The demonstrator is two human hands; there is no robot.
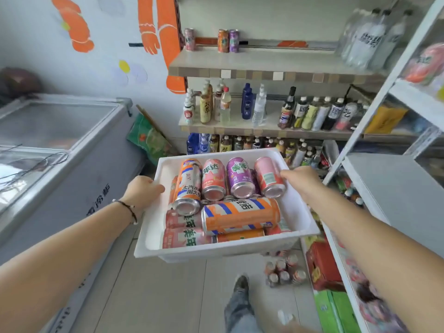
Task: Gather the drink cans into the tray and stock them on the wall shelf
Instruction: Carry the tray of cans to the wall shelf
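I carry a white plastic tray (pixel 298 212) in front of me, held off the floor. My left hand (pixel 141 191) grips its left rim and my right hand (pixel 302 180) grips its right rim. Inside lie several drink cans on their sides: a big orange can (pixel 240 216), a purple can (pixel 239 176), pink cans (pixel 212 179) and red ones at the bottom. Ahead, the top wall shelf (pixel 264 62) bears three upright cans: a pink can (pixel 189 39), an orange can (pixel 223 41) and a purple can (pixel 233 41).
A chest freezer (pixel 60 140) stands at my left. Lower wall shelves (pixel 264 128) are packed with bottles. A white metal rack (pixel 384 176) runs along the right. On the floor lie a shrink-wrapped pack of cans (pixel 284 272) and a red carton (pixel 322 265).
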